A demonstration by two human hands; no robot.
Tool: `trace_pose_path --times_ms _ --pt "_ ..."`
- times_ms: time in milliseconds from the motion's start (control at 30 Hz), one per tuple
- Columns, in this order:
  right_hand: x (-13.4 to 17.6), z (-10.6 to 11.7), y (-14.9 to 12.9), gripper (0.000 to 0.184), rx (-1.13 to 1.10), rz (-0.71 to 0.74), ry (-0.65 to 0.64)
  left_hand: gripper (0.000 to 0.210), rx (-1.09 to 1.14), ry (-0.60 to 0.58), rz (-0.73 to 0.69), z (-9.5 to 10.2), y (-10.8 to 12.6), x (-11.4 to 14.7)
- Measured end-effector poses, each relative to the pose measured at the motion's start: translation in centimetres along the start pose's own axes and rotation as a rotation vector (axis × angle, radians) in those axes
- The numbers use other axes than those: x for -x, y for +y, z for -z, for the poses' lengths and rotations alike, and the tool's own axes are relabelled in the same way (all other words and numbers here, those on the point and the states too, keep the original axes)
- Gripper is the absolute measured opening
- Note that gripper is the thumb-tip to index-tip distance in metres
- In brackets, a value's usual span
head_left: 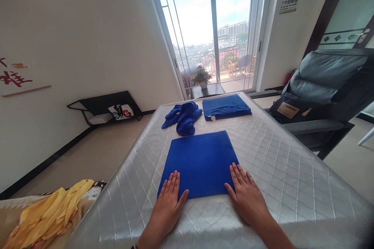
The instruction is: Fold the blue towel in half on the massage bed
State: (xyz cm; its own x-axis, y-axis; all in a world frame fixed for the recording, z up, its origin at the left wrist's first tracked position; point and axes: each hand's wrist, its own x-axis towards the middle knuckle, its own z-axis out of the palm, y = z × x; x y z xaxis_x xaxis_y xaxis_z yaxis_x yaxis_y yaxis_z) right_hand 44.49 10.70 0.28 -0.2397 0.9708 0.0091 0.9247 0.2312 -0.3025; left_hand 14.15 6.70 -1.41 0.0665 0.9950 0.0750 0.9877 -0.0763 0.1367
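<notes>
A blue cloth (201, 163) lies spread flat in a near-square in front of me. On its near left corner rests my left hand (169, 198), palm down with fingers stretched out. My right hand (247, 196) lies flat too, its fingertips on the cloth's near right edge and its palm partly over the table cover. Just beyond the cloth, a crumpled blue cloth (187, 118) sits in a heap. To the right of that heap is a stack of folded blue cloths (226, 106) with a small white tag at its near side.
All of this is on a table with a silver quilted cover (280, 171). A dark recliner chair (324, 81) stands close by the right edge. Yellow fabric (49, 214) lies at lower left. A potted plant (201, 76) stands on a small table past the far end.
</notes>
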Motion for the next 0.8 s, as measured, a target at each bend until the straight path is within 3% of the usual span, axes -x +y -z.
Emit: trace_pose_path --times_ms 167,600,800 --pt "0.1 0.1 0.2 0.074 -0.004 -0.014 -0.019 0.076 0.012 0.098 0.137 -0.8 -3.2 1.9" --pt "-0.3 2.1 -0.2 0.071 0.125 -0.009 -0.114 0.074 0.104 0.222 0.113 -2.3 -2.9 2.0" --pt "-3.9 4.6 -1.4 0.067 0.177 0.037 -0.141 0.074 0.128 0.267 0.099 -2.5 -2.9 1.7"
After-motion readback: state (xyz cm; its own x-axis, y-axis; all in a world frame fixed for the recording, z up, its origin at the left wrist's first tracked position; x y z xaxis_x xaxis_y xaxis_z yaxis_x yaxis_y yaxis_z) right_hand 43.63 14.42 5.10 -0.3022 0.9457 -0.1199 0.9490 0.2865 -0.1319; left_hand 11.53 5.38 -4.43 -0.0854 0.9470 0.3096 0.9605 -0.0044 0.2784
